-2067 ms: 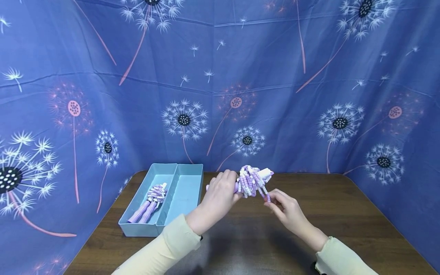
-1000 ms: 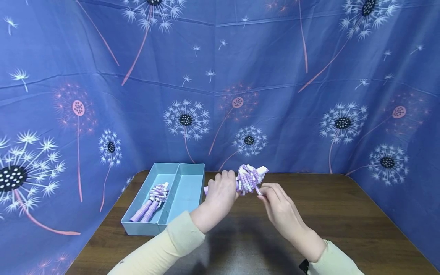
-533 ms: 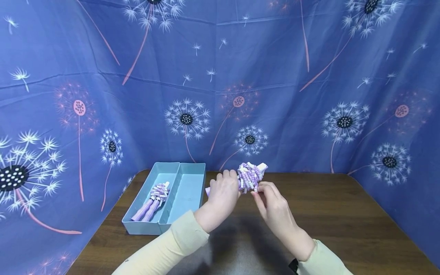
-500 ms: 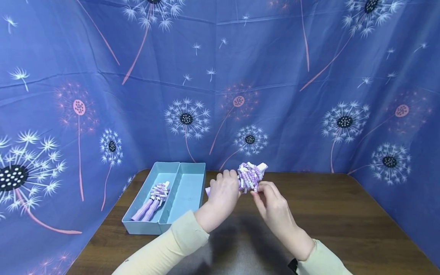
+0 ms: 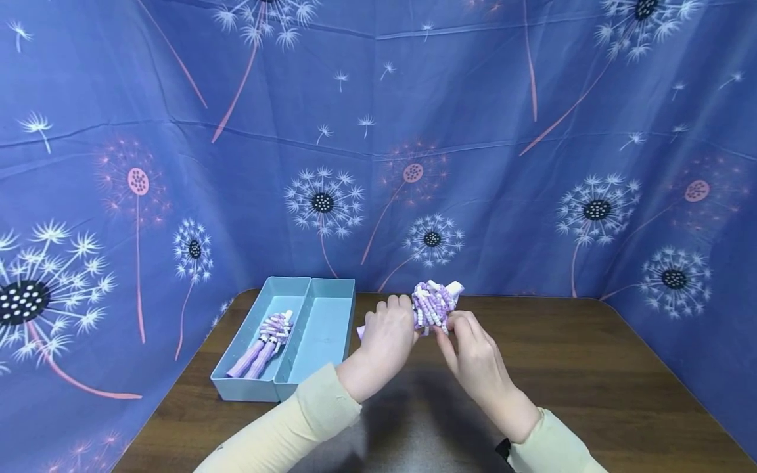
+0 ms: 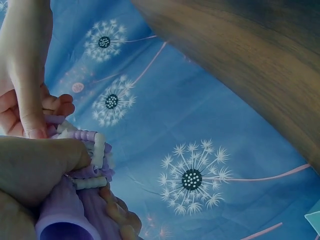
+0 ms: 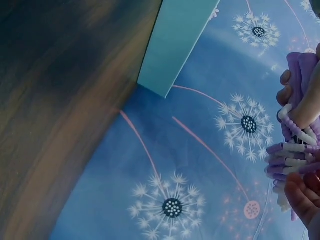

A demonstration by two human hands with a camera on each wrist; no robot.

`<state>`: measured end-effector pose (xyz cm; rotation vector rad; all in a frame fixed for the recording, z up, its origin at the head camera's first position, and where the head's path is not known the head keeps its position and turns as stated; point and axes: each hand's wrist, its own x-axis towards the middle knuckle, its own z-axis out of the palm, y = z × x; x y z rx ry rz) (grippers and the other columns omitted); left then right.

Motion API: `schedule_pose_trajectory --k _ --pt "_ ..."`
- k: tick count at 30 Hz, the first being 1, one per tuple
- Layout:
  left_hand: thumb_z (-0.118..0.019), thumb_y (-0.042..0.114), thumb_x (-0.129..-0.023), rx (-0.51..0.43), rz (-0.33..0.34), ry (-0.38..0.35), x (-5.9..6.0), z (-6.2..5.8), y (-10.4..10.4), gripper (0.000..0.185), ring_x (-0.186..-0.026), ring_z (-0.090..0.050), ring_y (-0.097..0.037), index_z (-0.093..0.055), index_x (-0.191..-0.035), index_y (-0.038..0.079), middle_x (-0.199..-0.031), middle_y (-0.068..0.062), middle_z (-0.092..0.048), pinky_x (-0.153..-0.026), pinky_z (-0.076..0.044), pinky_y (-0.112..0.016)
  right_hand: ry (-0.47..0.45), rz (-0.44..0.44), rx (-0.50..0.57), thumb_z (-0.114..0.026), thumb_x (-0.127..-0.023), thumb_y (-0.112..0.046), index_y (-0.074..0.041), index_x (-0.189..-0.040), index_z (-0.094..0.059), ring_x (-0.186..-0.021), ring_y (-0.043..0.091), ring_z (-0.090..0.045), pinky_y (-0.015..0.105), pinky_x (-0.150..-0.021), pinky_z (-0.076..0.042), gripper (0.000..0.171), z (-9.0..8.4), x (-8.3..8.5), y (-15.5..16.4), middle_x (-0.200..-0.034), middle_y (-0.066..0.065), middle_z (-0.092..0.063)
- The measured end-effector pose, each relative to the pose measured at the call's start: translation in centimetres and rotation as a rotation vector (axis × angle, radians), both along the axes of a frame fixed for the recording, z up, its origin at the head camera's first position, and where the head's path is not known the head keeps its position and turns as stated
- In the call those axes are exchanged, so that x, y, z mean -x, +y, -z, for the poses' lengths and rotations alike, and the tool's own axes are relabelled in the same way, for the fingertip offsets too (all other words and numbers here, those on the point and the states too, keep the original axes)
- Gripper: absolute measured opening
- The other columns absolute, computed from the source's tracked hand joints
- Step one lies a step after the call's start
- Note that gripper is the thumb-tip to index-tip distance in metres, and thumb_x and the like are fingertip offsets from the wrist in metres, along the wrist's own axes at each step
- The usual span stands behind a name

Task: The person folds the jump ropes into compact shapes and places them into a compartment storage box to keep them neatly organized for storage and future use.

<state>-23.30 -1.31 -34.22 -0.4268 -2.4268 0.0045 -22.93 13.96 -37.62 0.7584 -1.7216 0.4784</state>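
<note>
- Beaded jump rope, purple and white, is held up above the wooden table between both hands, its beaded cord wound in a tight bundle around the two purple handles.
- To the left of the fingers, well apart from them, stands a light blue two-compartment tray; its left compartment holds a second bundled jump rope, lying with the handles toward the person, and its right compartment shows only its blue floor.
- Left hand has its fingers curled around the handle end of the held rope; the butt of one purple handle pokes out at the left of the fist. In the left wrist view the thumb presses on the beads just above the handle's open end.
- Just right of those fingers sits the wound bundle of beads, with a white bead end sticking out at its top right.
- Right hand meets the bundle from the right and below; its fingertips pinch a strand of beads at the lower right edge of the bundle, touching it. The right wrist view shows the fingertips against the white and purple beads.
- Both cream sleeves reach in from the near edge of the table.
- Behind and on both sides hangs a blue dandelion-print cloth.
</note>
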Motion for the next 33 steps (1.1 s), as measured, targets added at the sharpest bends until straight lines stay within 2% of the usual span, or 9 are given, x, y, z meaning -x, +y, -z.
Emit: schedule_pose_trajectory --k 6,10,16,21,29,33 --pt "-0.078 0.044 -0.072 0.007 -0.002 0.001 -0.2 0.0 0.2 0.047 -0.063 -0.056 -0.019 -0.057 -0.090 0.006 -0.072 -0.005 -0.055 -0.047 -0.041 -0.031 0.104 0.104 -0.039 -0.050 -0.085 -0.014 0.003 -0.076 -0.054 -0.065 0.024 -0.058 0.034 -0.058 -0.048 0.020 -0.5 0.2 0.1 -0.079 0.013 -0.059" --pt "-0.079 0.045 -0.070 0.018 -0.020 0.017 -0.2 0.0 0.3 0.048 -0.065 -0.057 -0.019 -0.057 -0.091 0.006 -0.074 -0.005 -0.056 -0.048 -0.042 -0.031 0.125 0.161 -0.027 -0.050 -0.084 -0.014 0.004 -0.075 -0.055 -0.062 0.026 -0.056 0.036 -0.054 -0.047 0.020 -0.6 -0.1 -0.2 -0.077 0.014 -0.058" --pt "-0.078 0.044 -0.071 0.030 -0.035 0.027 -0.2 0.1 0.3 0.047 -0.065 -0.057 -0.019 -0.057 -0.090 0.007 -0.074 -0.005 -0.056 -0.048 -0.042 -0.032 0.100 0.242 -0.029 -0.049 -0.086 -0.015 0.005 -0.075 -0.055 -0.060 0.028 -0.053 0.039 -0.051 -0.045 0.024 -0.6 -0.6 -0.8 -0.076 0.015 -0.057" --pt "-0.077 0.044 -0.072 0.038 -0.035 0.023 -0.4 0.1 0.5 0.046 -0.065 -0.058 -0.019 -0.057 -0.090 0.007 -0.074 -0.005 -0.056 -0.048 -0.043 -0.032 0.068 0.304 -0.017 -0.047 -0.080 -0.014 0.005 -0.075 -0.054 -0.057 0.028 -0.050 0.039 -0.046 -0.042 0.021 -0.7 -0.7 -1.2 -0.074 0.016 -0.054" --pt "-0.077 0.041 -0.073 0.021 -0.045 0.043 -0.6 0.1 0.7 0.041 -0.063 -0.057 -0.019 -0.057 -0.087 0.007 -0.072 -0.005 -0.055 -0.047 -0.041 -0.032 0.050 0.339 0.031 -0.047 -0.073 -0.012 0.002 -0.074 -0.053 -0.056 0.027 -0.049 0.038 -0.038 -0.037 0.016 -0.8 -0.6 -1.1 -0.072 0.012 -0.053" --pt "-0.076 0.039 -0.072 0.012 -0.040 0.064 -0.5 0.1 0.7 0.039 -0.064 -0.057 -0.019 -0.057 -0.087 0.008 -0.073 -0.004 -0.056 -0.047 -0.041 -0.032 0.044 0.328 0.057 -0.048 -0.071 -0.010 0.001 -0.074 -0.053 -0.060 0.027 -0.050 0.037 -0.035 -0.035 0.012 -0.7 -0.5 -1.1 -0.074 0.011 -0.053"
